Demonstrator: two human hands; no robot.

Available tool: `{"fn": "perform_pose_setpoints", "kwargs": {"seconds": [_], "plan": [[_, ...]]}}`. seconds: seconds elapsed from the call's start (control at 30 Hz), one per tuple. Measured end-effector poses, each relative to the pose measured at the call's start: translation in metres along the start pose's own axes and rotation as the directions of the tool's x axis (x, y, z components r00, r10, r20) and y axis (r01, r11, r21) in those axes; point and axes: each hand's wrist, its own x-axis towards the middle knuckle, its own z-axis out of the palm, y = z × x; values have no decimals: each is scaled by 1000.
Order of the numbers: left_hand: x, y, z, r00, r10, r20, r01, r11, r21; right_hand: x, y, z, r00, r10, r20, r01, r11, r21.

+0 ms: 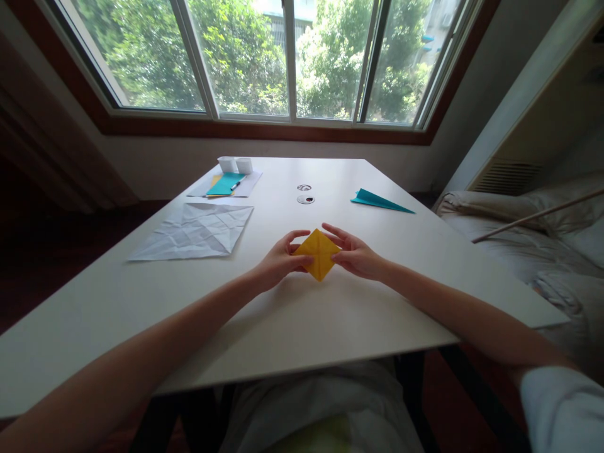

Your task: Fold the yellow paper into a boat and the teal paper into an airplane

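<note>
A small yellow folded paper square (318, 253), turned like a diamond and creased across, is held just above the white table (330, 314) near its middle. My left hand (279, 259) grips its left corner with thumb and fingers. My right hand (355, 251) pinches its right corner, the fingers spread over the top edge. Both forearms reach in from the near edge of the table.
A large creased white sheet (195, 231) lies to the left. Behind it are teal and yellow papers with a pen (225, 184) and two white boxes (234, 165). A teal folded paper plane (380, 201) lies to the right. Two round cable holes (305, 194) sit mid-table. A bed (542, 251) is on the right.
</note>
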Motion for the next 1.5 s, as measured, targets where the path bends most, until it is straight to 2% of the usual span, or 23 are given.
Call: {"fn": "perform_pose_setpoints", "kwargs": {"seconds": [0.17,0.3,0.47,0.57,0.67,0.73,0.8,0.9,0.97,1.03,1.13,1.3,1.5], "plan": [[3,-3,-3,998,34,-57,-32,999,28,1,-1,1,999,-10,-40,8,999,-42],[4,-2,-4,994,51,-94,-44,997,67,2,2,-4,995,-43,-93,28,987,-157],[3,-1,1,996,47,-73,-35,986,162,3,1,-3,984,-91,-153,41,952,-302],[2,0,2,997,78,-29,-66,951,301,1,-2,1,977,-117,-177,29,900,-434],[1,0,3,989,147,-17,-114,832,543,-1,-2,1,973,-172,-155,39,781,-623],[2,-1,1,979,202,-10,-133,679,722,-1,0,-1,965,-231,-124,53,635,-771],[3,-4,0,966,257,5,-140,510,849,-1,3,-4,953,-291,-81,63,453,-889],[5,-10,-3,946,321,52,-165,337,927,2,7,-10,947,-321,21,93,210,-973],[6,-12,-4,936,327,128,-215,247,945,3,8,-13,950,-303,78,113,100,-989],[6,-13,-4,924,315,215,-275,160,948,5,8,-16,953,-284,105,123,46,-991],[5,-13,-6,908,293,298,-332,72,940,5,7,-19,959,-258,118,130,28,-991],[4,-13,-9,914,247,321,-342,45,939,3,1,-18,977,-169,130,132,-4,-991],[-1,-6,-7,931,159,329,-329,-28,944,-6,-7,-15,979,-38,200,196,-102,-975]]}}
